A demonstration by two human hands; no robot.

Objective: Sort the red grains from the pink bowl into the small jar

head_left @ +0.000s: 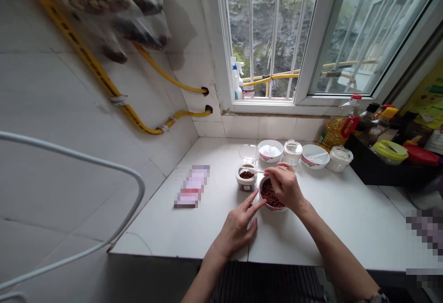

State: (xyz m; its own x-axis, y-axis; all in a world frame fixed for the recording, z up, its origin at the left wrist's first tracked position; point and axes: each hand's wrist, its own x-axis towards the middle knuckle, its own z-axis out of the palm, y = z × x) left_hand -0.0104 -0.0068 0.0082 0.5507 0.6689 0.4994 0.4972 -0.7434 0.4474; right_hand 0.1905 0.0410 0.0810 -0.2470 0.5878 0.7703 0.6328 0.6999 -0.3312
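Note:
My right hand is closed on the handle of a small white spoon, above the far side of a bowl. The spoon reaches left to the mouth of a small jar, which holds dark red dried flakes. Similar red-brown flakes fill much of the bowl, whose rim is partly covered by my right hand. With fingers stretched and apart, my left hand touches the bowl's near left side. A clear round lid lies behind the jar.
Two white bowls and two lidded jars line the counter's back. An oil bottle and several condiment containers stand at right. A blurred pinkish object lies left. Yellow pipes run along the wall.

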